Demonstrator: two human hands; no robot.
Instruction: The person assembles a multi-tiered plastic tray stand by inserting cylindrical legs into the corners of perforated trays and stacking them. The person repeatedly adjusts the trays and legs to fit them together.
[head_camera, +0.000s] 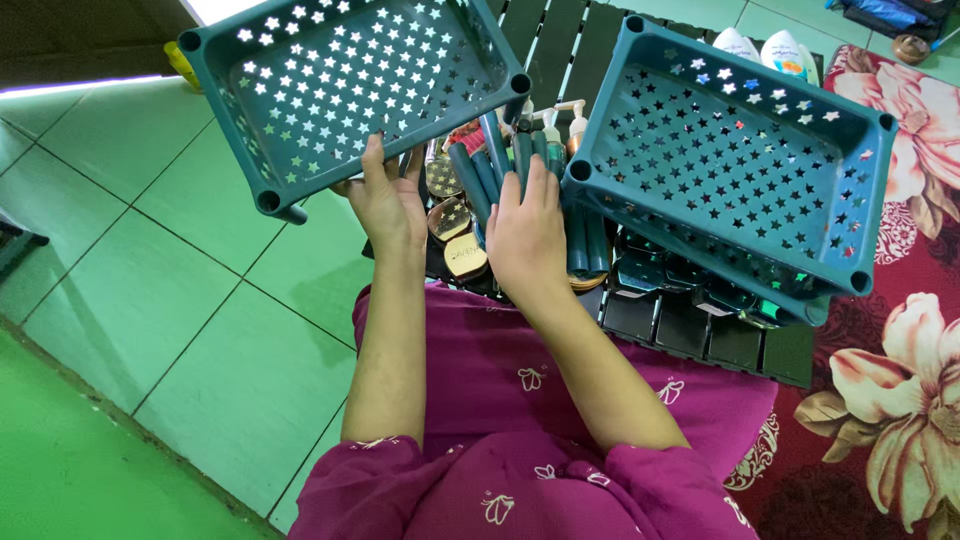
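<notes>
Left hand (388, 205): up under the left tray (350, 90); fingers closed round its lower rim, thumb side hidden; tray tilted toward the camera, star holes showing light through.
Right hand (527, 235): wrapped round a bundle of dark teal poles (480, 175); fingers curled shut on them; how many poles, hard to tell.
Right tray (735, 150): same teal, same star cut-outs; sits tilted, just beside the right hand; seems to rest on further trays stacked beneath, though the lower ones are half hidden.
Tabletop (735, 345): dark slatted panels under the stack; small round wooden-looking pieces (455, 240) lie between the two hands.
Behind: pump bottles (572, 118) poke up past the poles; two white bottles (765, 50) beyond the right tray.
Floor (150, 260): green tiles left; red flowered rug (900, 330) right.
Progress, as I judge it: early to midway; trays and poles are apart, none of the poles seated in the corner sockets that show; one tray lifted, poles gathered; joining and standing the rack up all left to do.
</notes>
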